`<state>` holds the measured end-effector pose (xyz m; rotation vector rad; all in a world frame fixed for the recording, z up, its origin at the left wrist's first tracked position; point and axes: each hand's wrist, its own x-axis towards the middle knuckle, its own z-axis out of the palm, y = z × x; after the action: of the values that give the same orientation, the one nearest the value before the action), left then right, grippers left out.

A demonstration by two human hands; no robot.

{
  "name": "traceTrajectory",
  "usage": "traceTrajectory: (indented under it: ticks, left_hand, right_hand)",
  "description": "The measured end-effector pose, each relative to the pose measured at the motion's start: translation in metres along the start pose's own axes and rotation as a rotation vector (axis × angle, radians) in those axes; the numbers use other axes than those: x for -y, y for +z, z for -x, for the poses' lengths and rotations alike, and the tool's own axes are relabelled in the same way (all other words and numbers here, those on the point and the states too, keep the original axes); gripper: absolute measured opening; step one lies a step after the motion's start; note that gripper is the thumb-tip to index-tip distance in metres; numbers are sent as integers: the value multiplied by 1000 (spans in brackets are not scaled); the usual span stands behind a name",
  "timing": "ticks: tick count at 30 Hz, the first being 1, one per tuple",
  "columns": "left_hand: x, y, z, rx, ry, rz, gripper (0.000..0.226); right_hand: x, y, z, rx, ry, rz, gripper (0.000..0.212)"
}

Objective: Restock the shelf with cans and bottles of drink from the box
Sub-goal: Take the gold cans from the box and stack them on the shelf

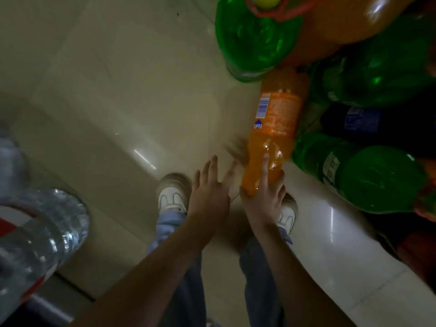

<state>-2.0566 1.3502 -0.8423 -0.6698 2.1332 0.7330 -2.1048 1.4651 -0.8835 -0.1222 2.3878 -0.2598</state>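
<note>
An orange soda bottle (pixel 276 128) with an orange label points away from me over the tiled floor. My right hand (pixel 264 197) is shut around its near end, one finger stretched up along its side. My left hand (pixel 210 192) hovers just to the left of the bottle, fingers spread and empty, not touching it. To the right, green bottles (pixel 368 178) and a dark bottle (pixel 368 123) lie side by side. More green (pixel 252 36) and orange bottles (pixel 349 20) fill the top right corner. The box is not in view.
Clear water bottles (pixel 40 232) with red-and-white labels loom close at the lower left. Beige floor tiles (pixel 118 79) fill the middle. My white shoes (pixel 173 197) and blue trousers are directly below my hands.
</note>
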Motion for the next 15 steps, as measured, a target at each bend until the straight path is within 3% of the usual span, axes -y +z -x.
traceTrajectory:
  ticks: [8,12,14,15]
  left_hand:
    - [-39,-87,62,-48,95,155,69]
    - [-68,-132,75,-16,194,330,72]
    - [-87,-146,73,-20,229,405,77]
    - [-96,-152,70,-39,243,423,79]
  right_hand:
    - [55,-121,21,195,156,-280,91]
    - [93,-195,-8,209,335,-628,67]
    - [109,-220,-21,231,444,-863,48]
    - [115,-230,-27,201,433,-870,37]
